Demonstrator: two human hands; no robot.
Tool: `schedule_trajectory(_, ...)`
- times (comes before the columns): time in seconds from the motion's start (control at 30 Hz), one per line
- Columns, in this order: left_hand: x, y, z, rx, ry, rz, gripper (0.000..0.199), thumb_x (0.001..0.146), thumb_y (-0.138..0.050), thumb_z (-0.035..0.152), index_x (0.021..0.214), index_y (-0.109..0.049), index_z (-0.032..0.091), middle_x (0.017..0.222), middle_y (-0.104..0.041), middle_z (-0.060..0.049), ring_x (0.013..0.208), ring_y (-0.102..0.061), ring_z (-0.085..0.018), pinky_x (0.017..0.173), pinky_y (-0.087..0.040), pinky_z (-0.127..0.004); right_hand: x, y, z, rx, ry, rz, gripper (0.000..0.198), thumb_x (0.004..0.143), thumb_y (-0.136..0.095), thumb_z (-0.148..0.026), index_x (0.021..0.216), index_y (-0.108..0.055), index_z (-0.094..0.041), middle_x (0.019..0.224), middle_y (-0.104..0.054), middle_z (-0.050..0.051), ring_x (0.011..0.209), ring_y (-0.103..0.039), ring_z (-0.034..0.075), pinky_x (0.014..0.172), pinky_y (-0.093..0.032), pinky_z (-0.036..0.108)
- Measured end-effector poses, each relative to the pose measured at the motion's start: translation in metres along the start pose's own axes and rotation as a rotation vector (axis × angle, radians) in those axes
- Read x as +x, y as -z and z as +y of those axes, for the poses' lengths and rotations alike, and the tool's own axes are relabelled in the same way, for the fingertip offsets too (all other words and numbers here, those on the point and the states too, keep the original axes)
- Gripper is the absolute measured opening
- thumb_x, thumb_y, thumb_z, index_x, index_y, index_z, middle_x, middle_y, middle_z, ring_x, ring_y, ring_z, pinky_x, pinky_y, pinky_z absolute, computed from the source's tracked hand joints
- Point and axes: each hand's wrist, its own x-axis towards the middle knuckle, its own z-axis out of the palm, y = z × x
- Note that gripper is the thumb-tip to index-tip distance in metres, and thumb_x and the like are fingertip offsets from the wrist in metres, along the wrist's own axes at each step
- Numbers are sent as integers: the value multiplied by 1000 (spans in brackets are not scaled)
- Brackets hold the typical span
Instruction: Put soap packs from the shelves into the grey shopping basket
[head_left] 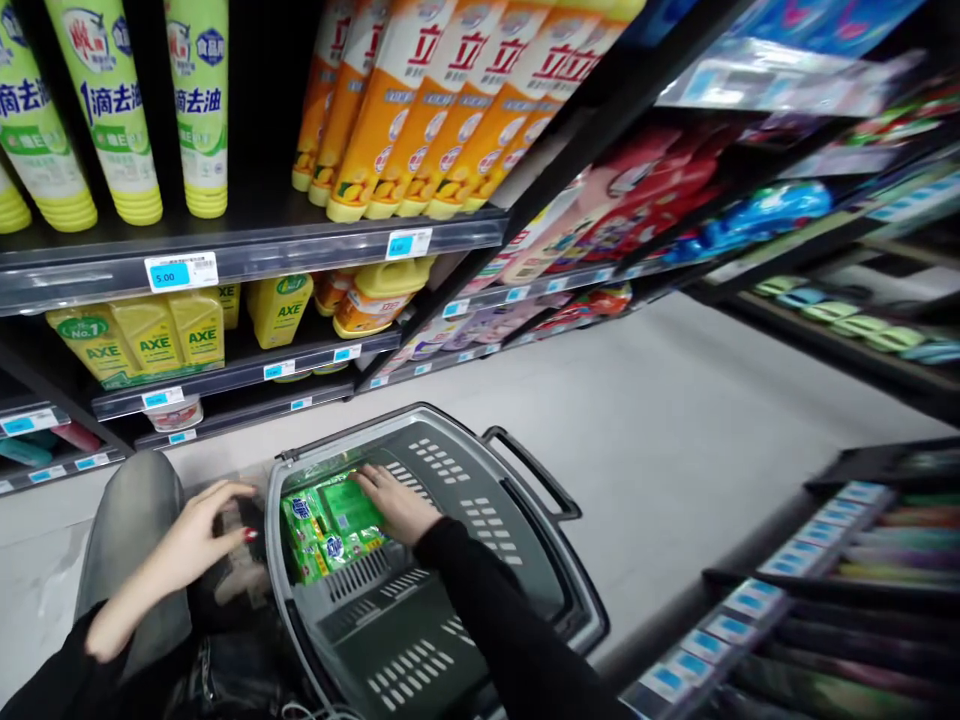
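A grey plastic shopping basket (450, 610) sits on the floor in front of me, its black handle (534, 470) folded to the far side. Inside it, at the near-left end, lies a green multi-pack of packets (330, 525). My right hand (396, 503) rests flat on that pack, fingers spread over its top. Beside the basket's left rim, my left hand (196, 540) hovers with fingers slightly apart, holding nothing. It is near my knee in grey trousers (131, 540) and a dark bag (232, 670).
Shelves on the left carry yellow-green bottles (112, 110), orange bottles (435, 110) and yellow AXE jugs (150, 335) with blue price tags. More shelving runs along the right (825, 600). A pale floor aisle (660, 430) stretches ahead.
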Motion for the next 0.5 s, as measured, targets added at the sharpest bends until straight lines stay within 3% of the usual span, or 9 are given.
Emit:
schedule_trajectory(0.07,-21,10,-26,14,99,124,27,83,-60,32,107,-68,22,113,-69,-8,106,-65,-23,98,-52,-40,23,-39,17,-10,-26,-67,71,63,-60,5,132,-52,-3,136,-51,23,127,-46,31,111,-36,43)
schedule_trajectory(0.23,-74,31,-68,26,307,379,31,81,-62,49,88,-72,21,98,-75,-8,98,-70,-27,90,-56,-37,77,-110,42,-33,-158,-105,42,90,-53,-7,131,-55,-16,138,-53,14,136,-38,32,111,-28,59)
schedule_trajectory(0.33,-98,40,-83,28,390,463,39,77,-63,57,89,-73,21,102,-75,-8,102,-69,-30,92,-56,-39,96,-141,48,-24,-234,-113,38,94,-56,-20,133,-54,-20,138,-53,11,133,-42,33,107,-33,61)
schedule_trajectory(0.5,-117,42,-97,56,467,529,39,77,-62,59,91,-74,24,103,-75,-7,102,-69,-29,92,-56,-39,105,-175,54,37,-242,-138,42,96,-57,-26,137,-50,-20,142,-49,11,127,-49,28,106,-39,52)
